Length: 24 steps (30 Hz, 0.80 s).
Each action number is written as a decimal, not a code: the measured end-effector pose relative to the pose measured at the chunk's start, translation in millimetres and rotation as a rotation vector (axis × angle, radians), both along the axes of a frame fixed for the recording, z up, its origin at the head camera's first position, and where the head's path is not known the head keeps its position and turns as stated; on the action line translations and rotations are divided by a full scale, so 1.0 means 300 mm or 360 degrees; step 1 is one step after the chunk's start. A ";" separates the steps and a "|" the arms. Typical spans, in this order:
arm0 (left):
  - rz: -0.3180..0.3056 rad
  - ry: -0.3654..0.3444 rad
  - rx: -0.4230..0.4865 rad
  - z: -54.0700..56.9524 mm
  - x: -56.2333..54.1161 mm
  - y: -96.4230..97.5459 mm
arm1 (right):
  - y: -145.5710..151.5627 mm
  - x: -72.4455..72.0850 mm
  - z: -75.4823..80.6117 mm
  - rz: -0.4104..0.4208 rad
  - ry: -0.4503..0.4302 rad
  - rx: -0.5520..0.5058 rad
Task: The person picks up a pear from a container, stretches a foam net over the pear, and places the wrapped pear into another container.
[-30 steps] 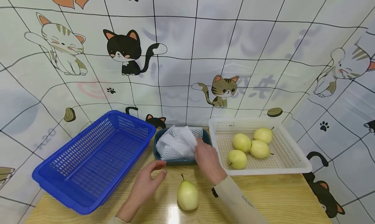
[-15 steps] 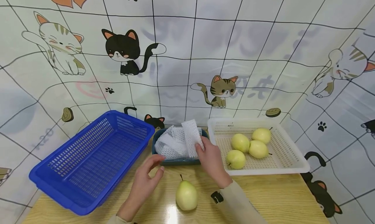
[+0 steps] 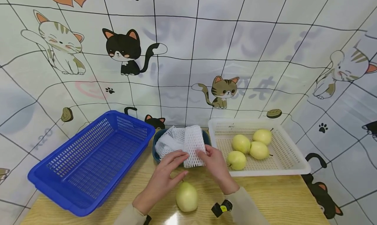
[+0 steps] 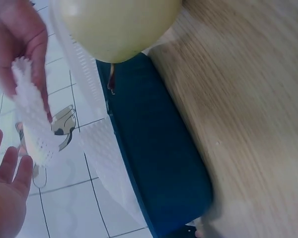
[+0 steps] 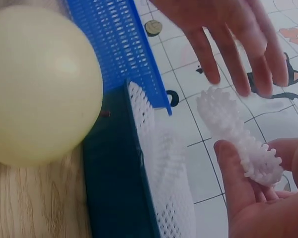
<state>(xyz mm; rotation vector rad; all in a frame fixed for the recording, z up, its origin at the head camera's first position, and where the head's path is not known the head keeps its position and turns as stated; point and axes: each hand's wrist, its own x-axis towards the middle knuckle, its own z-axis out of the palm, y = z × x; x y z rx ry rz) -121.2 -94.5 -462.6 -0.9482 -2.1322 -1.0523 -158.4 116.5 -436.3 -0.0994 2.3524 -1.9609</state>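
In my right hand [image 3: 218, 164] a white foam net sleeve [image 3: 194, 146] is pinched by its right side, held above the dark teal basket [image 5: 114, 188]. My left hand [image 3: 165, 176] is beside the sleeve's lower left edge, fingers extended; the left wrist view shows a gap between its fingertips and the sleeve [image 4: 35, 119]. More white foam nets [image 3: 170, 141] fill the teal basket behind. A single yellow-green pear [image 3: 187, 198] stands upright on the table in front of the basket, its stem partly behind the left thumb.
A blue plastic basket [image 3: 97, 163] is at the left. To the right, a white plastic basket [image 3: 290, 156] holds several pears [image 3: 241, 144]. Behind everything rises a wall covering [image 3: 176, 71] with printed cats. The wooden tabletop [image 3: 274, 199] extends along the front.
My right hand has lifted one foam sleeve out of the pile and brought it nearer. My left hand has moved right and toward the sleeve.
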 end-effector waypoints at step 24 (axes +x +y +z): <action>0.0157 -0.0106 0.0240 -0.008 -0.027 0.019 | 0.022 0.064 0.031 0.0887 -0.0274 -0.0787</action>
